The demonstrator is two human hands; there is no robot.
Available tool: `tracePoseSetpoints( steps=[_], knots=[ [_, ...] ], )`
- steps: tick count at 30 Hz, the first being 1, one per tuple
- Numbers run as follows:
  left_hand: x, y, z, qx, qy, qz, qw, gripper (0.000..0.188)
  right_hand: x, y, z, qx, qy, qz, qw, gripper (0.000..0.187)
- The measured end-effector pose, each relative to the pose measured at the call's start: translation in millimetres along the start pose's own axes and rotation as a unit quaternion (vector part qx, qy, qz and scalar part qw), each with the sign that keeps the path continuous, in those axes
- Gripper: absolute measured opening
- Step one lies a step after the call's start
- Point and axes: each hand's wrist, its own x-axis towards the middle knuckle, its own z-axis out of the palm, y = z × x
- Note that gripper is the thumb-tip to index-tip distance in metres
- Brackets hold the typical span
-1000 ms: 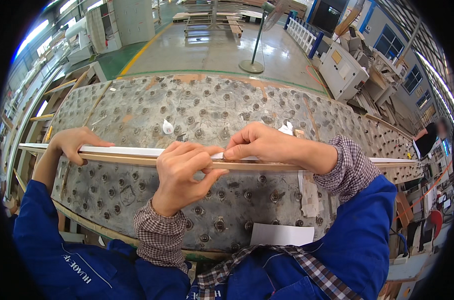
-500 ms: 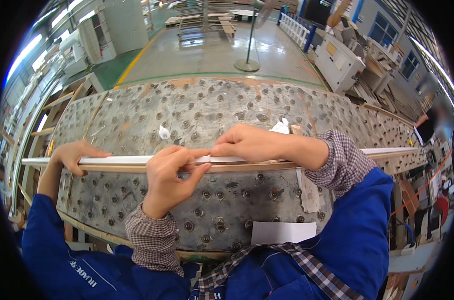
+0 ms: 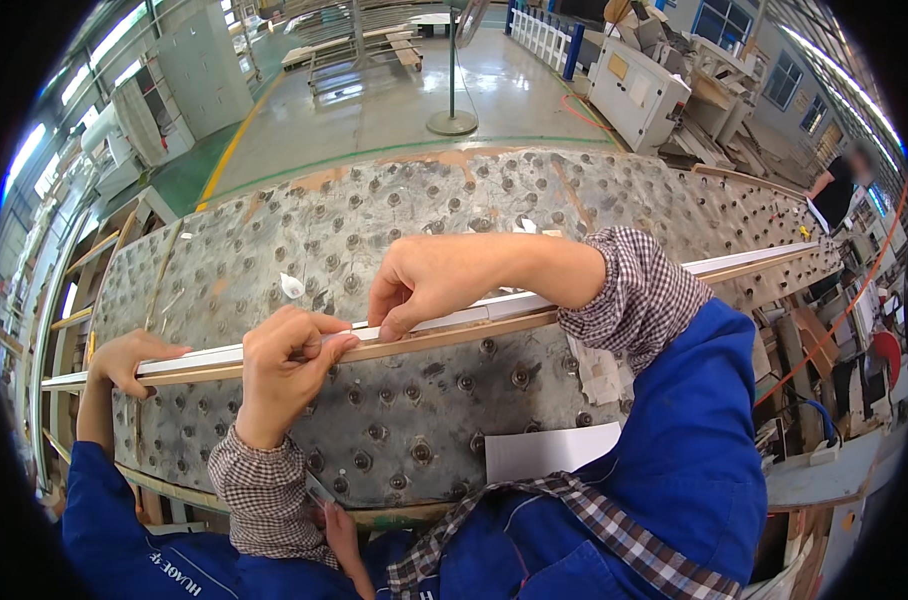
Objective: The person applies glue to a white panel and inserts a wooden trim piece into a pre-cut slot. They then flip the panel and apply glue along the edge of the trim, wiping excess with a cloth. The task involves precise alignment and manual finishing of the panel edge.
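A long white strip (image 3: 514, 301) lies along a light wooden strip (image 3: 454, 337), running from left to right across the table. My left hand (image 3: 286, 365) is closed, thumb and forefinger pinched at the strips' edge. Just right of it, my right hand (image 3: 424, 285) bends down with thumb and fingers pinched on the white strip. Whether a thin film lies between the fingers, I cannot make out. At the left end, a co-worker's hand (image 3: 132, 360) rests around the strips. That person's other hand (image 3: 341, 535) is near the table's front edge, beside a thin, clear-looking piece.
The grey table (image 3: 404, 385) is studded with several ball rollers. White paper (image 3: 549, 450) lies at its front edge, and a small white scrap (image 3: 292, 286) sits beyond the strips. Another person (image 3: 839, 190) stands far right. Machinery (image 3: 634, 95) and a fan base (image 3: 452, 123) are behind.
The view has shifted. My hands, close together before, are farther apart, and the right one is bent more downward. The co-worker's second hand has come into view near the front edge.
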Motion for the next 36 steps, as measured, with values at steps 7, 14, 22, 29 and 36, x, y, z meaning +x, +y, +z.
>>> tracePoseSetpoints(
  steps=[7, 14, 22, 29, 36],
  knots=[
    [12.2, 10.3, -17.3, 0.083, -0.101, 0.078, 0.988, 0.03, 1.6, -7.2, 3.8, -0.004, 0.006, 0.005, 1.0, 0.027],
    [23.6, 36.9, -13.1, 0.25, -0.186, 0.145, 0.939, 0.019, -0.8, 5.8, 2.1, 0.016, 0.007, -0.001, 1.0, 0.026],
    [24.1, 39.1, -16.5, 0.221, -0.178, 0.149, 0.947, 0.018, 12.8, 4.1, 13.0, 0.039, 0.036, -0.043, 0.998, 0.025],
    [27.5, 37.0, -16.5, 0.214, -0.186, 0.184, 0.941, 0.019, 13.1, 1.2, 16.2, 0.018, 0.057, -0.021, 0.998, 0.023],
    [26.5, 29.7, -14.1, 0.198, -0.187, 0.202, 0.941, 0.02, 10.4, -1.3, 16.3, 0.025, 0.054, -0.017, 0.998, 0.02]
  ],
)
